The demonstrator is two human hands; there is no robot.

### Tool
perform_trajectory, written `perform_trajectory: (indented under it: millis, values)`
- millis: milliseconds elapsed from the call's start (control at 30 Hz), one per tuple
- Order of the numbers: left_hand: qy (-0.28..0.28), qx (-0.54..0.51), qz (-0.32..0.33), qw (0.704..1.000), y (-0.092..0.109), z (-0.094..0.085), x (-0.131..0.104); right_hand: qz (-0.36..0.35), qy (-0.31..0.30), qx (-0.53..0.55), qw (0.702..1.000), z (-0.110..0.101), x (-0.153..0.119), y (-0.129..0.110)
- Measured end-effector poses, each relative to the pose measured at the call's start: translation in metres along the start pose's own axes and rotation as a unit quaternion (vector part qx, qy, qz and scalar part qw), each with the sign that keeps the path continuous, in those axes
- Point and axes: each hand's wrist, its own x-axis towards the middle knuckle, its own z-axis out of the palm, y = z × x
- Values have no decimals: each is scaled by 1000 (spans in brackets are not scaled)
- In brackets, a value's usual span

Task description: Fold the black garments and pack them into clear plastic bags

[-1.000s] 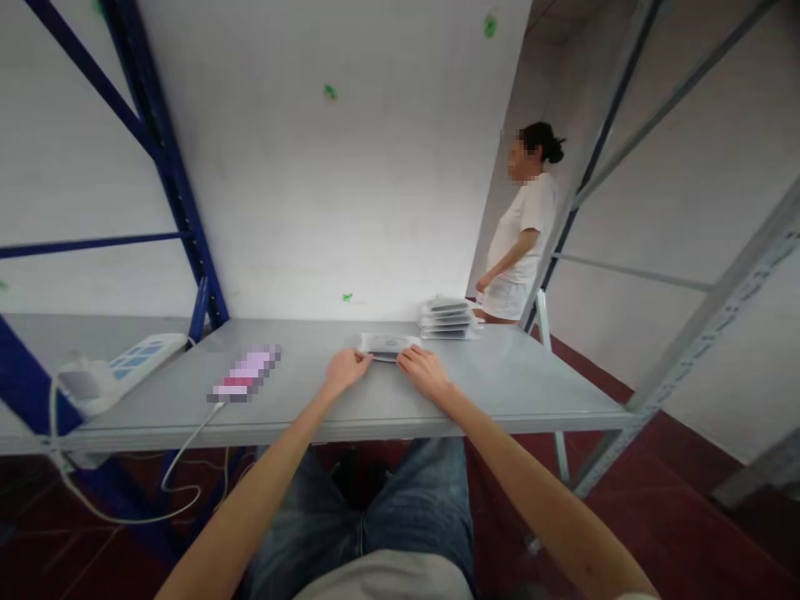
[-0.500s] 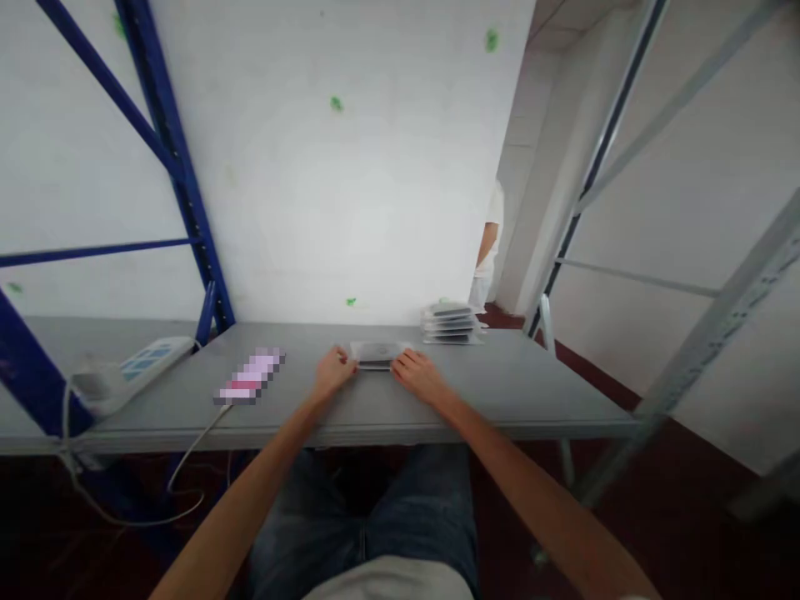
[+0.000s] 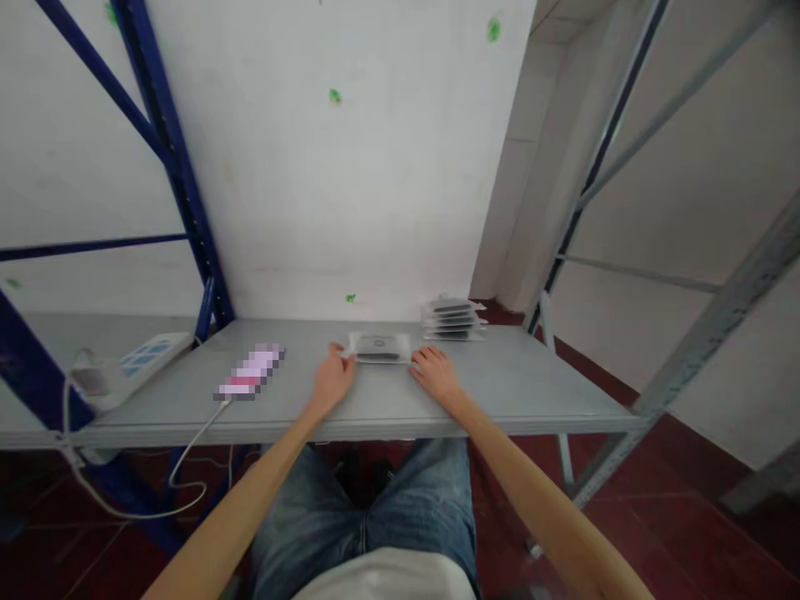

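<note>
A flat, clear plastic packet (image 3: 379, 346) with a grey and dark item inside lies on the grey tabletop in front of me. My left hand (image 3: 333, 379) is at its left end, thumb and finger closed on the corner. Exactly what is in the packet is too small to make out. Just off the packet's right end, my right hand (image 3: 437, 372) rests on the table, palm down, with its fingers stretched out and holding nothing. Behind it and to the right stands a stack of several similar packets (image 3: 453, 318), somewhat uneven.
On the left lies a blurred-out phone (image 3: 252, 372) with a white cable (image 3: 201, 432) hanging over the front edge. A white power strip (image 3: 153, 357) sits farther left. A blue metal post (image 3: 187, 183) and a grey frame (image 3: 681, 367) flank the table (image 3: 531, 383).
The packet has gone from raised and tilted to lying flat. My right hand has let go of its right end and moved slightly right. A person behind the panel is out of view.
</note>
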Motion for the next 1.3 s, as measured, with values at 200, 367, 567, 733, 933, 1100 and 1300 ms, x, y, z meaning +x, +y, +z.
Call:
perform_trajectory:
  millis: [200, 367, 567, 733, 933, 1100, 1300]
  values:
    - [-15, 128, 157, 979, -11, -8, -48, 103, 48, 73, 991, -9, -30, -29]
    - [15, 169, 120, 978, -13, -7, -52, 58, -8, 134, 989, -6, -36, -44]
    - [-50, 189, 123, 973, -14, -5, -50, 98, -57, 149, 982, 1, -36, -42]
    - [-52, 188, 123, 973, -11, -7, -52, 86, -60, 143, 984, -6, -37, -44]
    - [-46, 184, 119, 975, -8, -10, -53, 88, -46, 126, 987, -13, -38, -49]
    - [-76, 181, 120, 973, -8, -9, -52, 82, -46, 124, 988, -14, -37, -49]
    - [-79, 180, 124, 973, -7, -10, -53, 57, -27, 146, 987, -17, -37, -49]
